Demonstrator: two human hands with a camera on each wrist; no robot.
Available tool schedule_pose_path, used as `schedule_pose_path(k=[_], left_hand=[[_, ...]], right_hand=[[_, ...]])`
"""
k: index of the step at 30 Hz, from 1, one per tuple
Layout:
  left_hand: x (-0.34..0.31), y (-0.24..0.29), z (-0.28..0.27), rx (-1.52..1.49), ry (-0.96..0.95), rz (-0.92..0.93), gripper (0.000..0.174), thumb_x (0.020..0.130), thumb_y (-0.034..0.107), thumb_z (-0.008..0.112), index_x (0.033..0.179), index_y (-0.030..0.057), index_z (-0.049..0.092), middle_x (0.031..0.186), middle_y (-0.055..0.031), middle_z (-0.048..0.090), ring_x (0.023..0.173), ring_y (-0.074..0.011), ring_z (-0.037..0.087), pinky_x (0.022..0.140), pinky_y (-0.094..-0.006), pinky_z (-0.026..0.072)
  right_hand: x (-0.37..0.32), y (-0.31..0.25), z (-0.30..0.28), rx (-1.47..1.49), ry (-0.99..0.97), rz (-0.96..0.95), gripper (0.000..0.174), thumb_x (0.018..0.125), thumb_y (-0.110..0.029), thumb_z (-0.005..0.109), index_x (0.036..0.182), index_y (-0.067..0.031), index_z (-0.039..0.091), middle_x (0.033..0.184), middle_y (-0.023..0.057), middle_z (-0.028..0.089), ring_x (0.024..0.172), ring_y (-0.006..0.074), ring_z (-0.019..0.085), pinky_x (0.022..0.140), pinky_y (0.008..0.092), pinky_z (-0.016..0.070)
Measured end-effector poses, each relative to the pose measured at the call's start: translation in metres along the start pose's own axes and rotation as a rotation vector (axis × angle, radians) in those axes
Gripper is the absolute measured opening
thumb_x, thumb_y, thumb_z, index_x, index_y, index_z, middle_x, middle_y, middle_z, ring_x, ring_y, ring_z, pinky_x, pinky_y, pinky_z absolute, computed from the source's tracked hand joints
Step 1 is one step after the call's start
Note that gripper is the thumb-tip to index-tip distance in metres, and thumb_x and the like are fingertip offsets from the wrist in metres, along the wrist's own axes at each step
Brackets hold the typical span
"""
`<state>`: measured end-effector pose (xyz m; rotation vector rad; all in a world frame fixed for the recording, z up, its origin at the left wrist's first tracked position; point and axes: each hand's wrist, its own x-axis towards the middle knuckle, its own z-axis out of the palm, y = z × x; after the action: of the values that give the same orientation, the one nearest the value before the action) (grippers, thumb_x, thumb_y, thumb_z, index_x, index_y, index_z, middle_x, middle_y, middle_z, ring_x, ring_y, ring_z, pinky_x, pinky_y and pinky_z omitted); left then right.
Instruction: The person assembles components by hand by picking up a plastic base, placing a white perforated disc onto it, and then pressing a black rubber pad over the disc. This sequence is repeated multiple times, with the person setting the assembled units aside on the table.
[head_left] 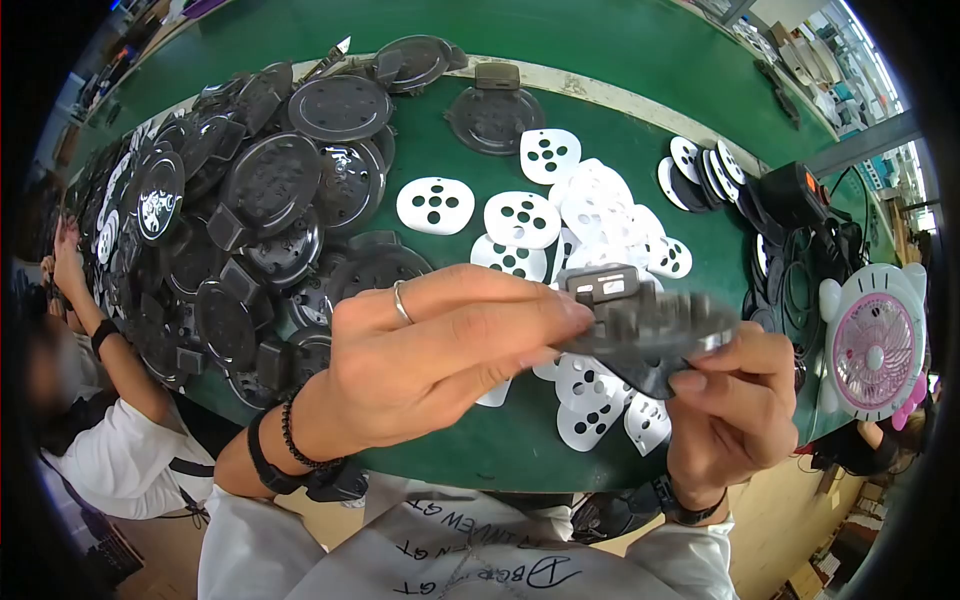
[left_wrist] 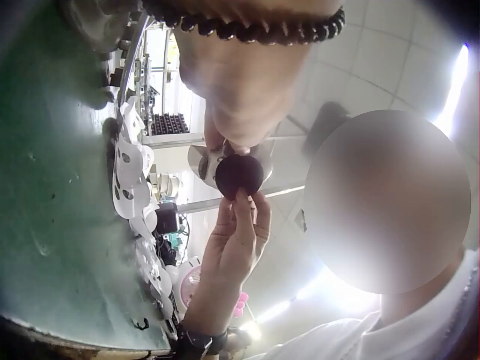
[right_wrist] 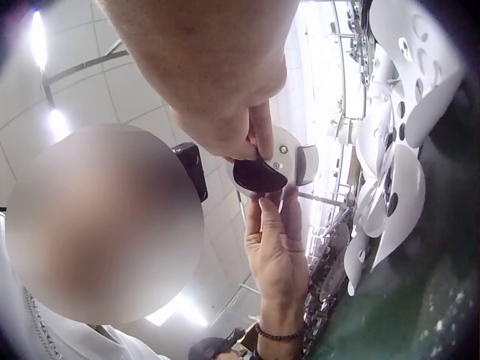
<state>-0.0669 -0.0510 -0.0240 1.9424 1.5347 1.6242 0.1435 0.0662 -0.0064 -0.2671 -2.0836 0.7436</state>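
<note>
Both hands hold a round, dark see-through plastic cover [head_left: 690, 318] with a small block on its rim, raised above the table. My left hand [head_left: 440, 350], a ring on one finger, pinches the cover near its block [head_left: 602, 284]. On the other side my right hand [head_left: 735, 405] grips the cover's edge together with a thin black pad [head_left: 648, 374]. In the right wrist view that black pad [right_wrist: 259, 175] lies across the cover's face [right_wrist: 283, 142]. The left wrist view shows a dark round shape [left_wrist: 240, 177] between the fingertips of both hands.
Similar dark covers [head_left: 272, 182] are heaped on the left. White pads with holes [head_left: 522, 220] lie scattered beyond and below the hands. Black and white pads [head_left: 700, 172] stack at the back right, near a pink-and-white fan [head_left: 873, 345]. Another person [head_left: 140, 430] sits at left.
</note>
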Motion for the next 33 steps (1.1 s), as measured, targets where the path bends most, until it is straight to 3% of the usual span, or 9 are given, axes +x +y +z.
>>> schedule_pose_path(k=[9, 12, 14, 18, 22, 25, 27, 31, 33], left_hand=[[-0.005, 0.005, 0.008, -0.081, 0.073, -0.188, 0.019, 0.075, -0.006, 0.078, 0.093, -0.0054, 0.071, 0.081, -0.0131, 0.071, 0.067, -0.0165, 0.069, 0.058, -0.0250, 0.0540], [-0.007, 0.003, 0.014, -0.106, 0.109, -0.190, 0.019, 0.074, -0.003, 0.079, 0.089, -0.0051, 0.068, 0.074, -0.0124, 0.070, 0.064, -0.0148, 0.065, 0.057, -0.0235, 0.0497], [-0.006, 0.005, 0.014, -0.091, 0.098, -0.183, 0.018, 0.074, -0.003, 0.079, 0.089, -0.0050, 0.068, 0.074, -0.0121, 0.070, 0.063, -0.0148, 0.065, 0.057, -0.0236, 0.0500], [-0.007, 0.006, 0.017, -0.090, 0.115, -0.198, 0.018, 0.074, -0.003, 0.079, 0.088, -0.0045, 0.068, 0.072, -0.0113, 0.070, 0.063, -0.0146, 0.065, 0.057, -0.0235, 0.0501], [-0.008, 0.005, 0.013, -0.105, 0.042, -0.200, 0.017, 0.075, -0.003, 0.078, 0.089, -0.0056, 0.067, 0.078, -0.0135, 0.070, 0.066, -0.0143, 0.066, 0.058, -0.0231, 0.0509], [-0.012, 0.003, 0.016, -0.294, 0.042, -0.335, 0.017, 0.081, -0.003, 0.075, 0.094, -0.0078, 0.065, 0.086, -0.0150, 0.071, 0.071, -0.0131, 0.066, 0.062, -0.0228, 0.0523], [-0.014, 0.003, 0.019, -0.557, 0.107, -0.612, 0.017, 0.086, 0.000, 0.072, 0.100, -0.0075, 0.066, 0.086, -0.0102, 0.071, 0.071, -0.0091, 0.068, 0.062, -0.0212, 0.0537], [-0.003, 0.005, 0.020, -0.674, 0.096, -0.708, 0.021, 0.092, 0.002, 0.068, 0.109, -0.0083, 0.062, 0.093, -0.0094, 0.071, 0.080, -0.0088, 0.067, 0.067, -0.0210, 0.0536], [0.000, 0.000, 0.020, -0.667, 0.126, -0.663, 0.029, 0.097, 0.009, 0.063, 0.121, -0.0064, 0.057, 0.102, -0.0106, 0.068, 0.084, -0.0110, 0.066, 0.071, -0.0245, 0.0543]], right_hand=[[-0.003, -0.003, 0.003, -0.078, 0.018, 0.186, 0.037, 0.071, 0.013, 0.079, 0.104, -0.0046, 0.077, 0.095, 0.0102, 0.061, 0.072, 0.0134, 0.059, 0.060, 0.0235, 0.0457], [-0.006, -0.003, 0.006, -0.024, 0.002, 0.243, 0.041, 0.073, 0.014, 0.078, 0.110, -0.0010, 0.073, 0.096, 0.0113, 0.063, 0.076, 0.0136, 0.062, 0.062, 0.0226, 0.0495], [-0.007, -0.006, 0.013, 0.144, 0.163, 0.391, 0.042, 0.075, 0.015, 0.076, 0.114, 0.0037, 0.067, 0.094, 0.0119, 0.065, 0.083, 0.0140, 0.065, 0.065, 0.0221, 0.0546], [-0.009, -0.004, 0.008, 0.211, 0.147, 0.413, 0.042, 0.076, 0.014, 0.076, 0.113, 0.0047, 0.061, 0.096, 0.0132, 0.065, 0.089, 0.0145, 0.067, 0.070, 0.0226, 0.0582], [-0.006, 0.002, 0.007, 0.047, 0.112, 0.441, 0.042, 0.074, 0.006, 0.083, 0.109, 0.0026, 0.060, 0.097, 0.0105, 0.064, 0.082, 0.0101, 0.064, 0.063, 0.0207, 0.0526], [0.005, 0.006, 0.010, -0.026, 0.125, 0.500, 0.049, 0.072, -0.004, 0.087, 0.112, 0.0014, 0.059, 0.093, 0.0044, 0.063, 0.078, 0.0071, 0.059, 0.058, 0.0195, 0.0462], [0.004, 0.009, 0.011, 0.288, 0.077, 0.630, 0.049, 0.074, -0.007, 0.087, 0.113, 0.0016, 0.058, 0.091, 0.0039, 0.065, 0.077, 0.0067, 0.061, 0.059, 0.0191, 0.0472], [0.006, 0.008, 0.008, 0.478, -0.007, 0.804, 0.033, 0.084, -0.005, 0.079, 0.109, 0.0033, 0.060, 0.083, 0.0055, 0.068, 0.069, 0.0071, 0.064, 0.056, 0.0206, 0.0510], [0.013, 0.019, 0.004, 0.570, 0.052, 0.807, 0.023, 0.089, -0.007, 0.074, 0.105, 0.0045, 0.061, 0.086, 0.0072, 0.069, 0.065, 0.0089, 0.064, 0.054, 0.0217, 0.0527]])
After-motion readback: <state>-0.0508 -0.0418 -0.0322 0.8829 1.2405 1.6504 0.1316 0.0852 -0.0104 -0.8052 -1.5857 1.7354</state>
